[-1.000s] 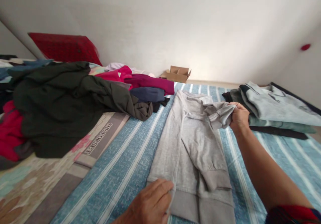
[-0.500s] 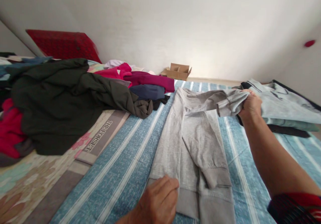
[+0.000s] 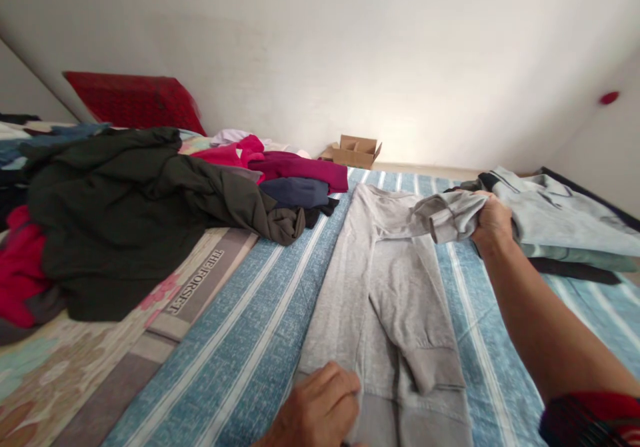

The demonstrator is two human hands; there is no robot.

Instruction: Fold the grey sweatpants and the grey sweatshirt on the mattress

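A light grey long-sleeved sweatshirt [image 3: 340, 300] lies lengthwise on the blue striped bedspread [image 3: 250, 340], its sides folded inward. One sleeve lies down along the body, with its ribbed cuff near the hem. My right hand [image 3: 494, 220] is closed around the cuff end of the other sleeve [image 3: 445, 217], lifted out to the right at the far end. At the near end, my left hand [image 3: 323, 400] rests with curled fingers on the sweatshirt's left edge by the hem, gripping the cloth there. The left fingertips are partly hidden.
A dark green garment [image 3: 125, 227] spreads over a heap of clothes on the left, with magenta and navy pieces [image 3: 300, 170] beside it. Folded shirts [image 3: 565, 213] are stacked at right. A small cardboard box [image 3: 355, 152] stands by the wall.
My right hand has drawn the sleeve end slightly left, and the sleeve hangs a little more bunched. My left hand stays at the hem edge. The view has tilted slightly up.
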